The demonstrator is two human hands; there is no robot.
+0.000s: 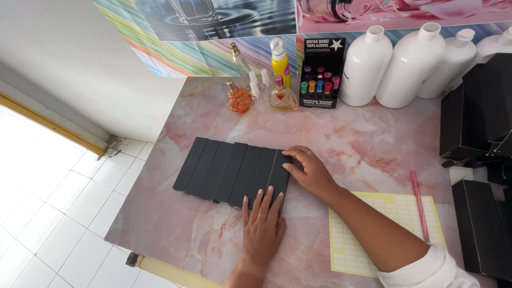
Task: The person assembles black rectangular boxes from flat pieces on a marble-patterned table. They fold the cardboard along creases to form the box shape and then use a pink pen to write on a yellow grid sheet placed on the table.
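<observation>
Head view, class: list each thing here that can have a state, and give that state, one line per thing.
Black boxes: closed, lying flat, six side by side, touching.
Left hand: flat, fingertips on the row's near edge.
Right hand: fingers pressed against the row's right end.
White bottles: upright, capped.
Yellow spray bottle: upright, capped.
Label sheet: flat, partly under the right arm.
Pink pen: lying beside the sheet.
</observation>
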